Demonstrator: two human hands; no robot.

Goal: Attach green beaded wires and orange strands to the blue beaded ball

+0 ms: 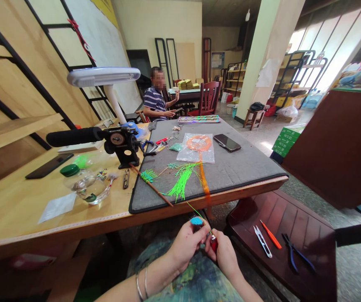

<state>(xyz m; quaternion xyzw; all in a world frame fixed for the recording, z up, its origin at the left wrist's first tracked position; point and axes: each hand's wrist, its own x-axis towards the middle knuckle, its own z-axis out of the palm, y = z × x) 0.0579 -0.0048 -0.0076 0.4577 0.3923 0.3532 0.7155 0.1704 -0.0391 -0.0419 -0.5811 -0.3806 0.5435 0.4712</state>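
Over my lap, my left hand [185,243] is closed around a small round piece with a turquoise beaded top [197,221]. My right hand [225,251] grips a tool with a red handle [213,242]; its working end is too small to make out. The two hands almost meet. A thin green strand [194,209] rises from between them toward the table edge. Beyond them on the grey mat lie a bundle of bright green strands [183,182] and a hanging hank of orange thread [203,180].
Left on the table stand a hand-cranked winder [120,144], a lamp [105,77] and a clear jar [87,188]. A phone [227,142] lies on the mat. On the right-hand chair are thread snips [262,242], an orange tool [271,235] and pliers [297,252]. Another person [155,102] sits behind.
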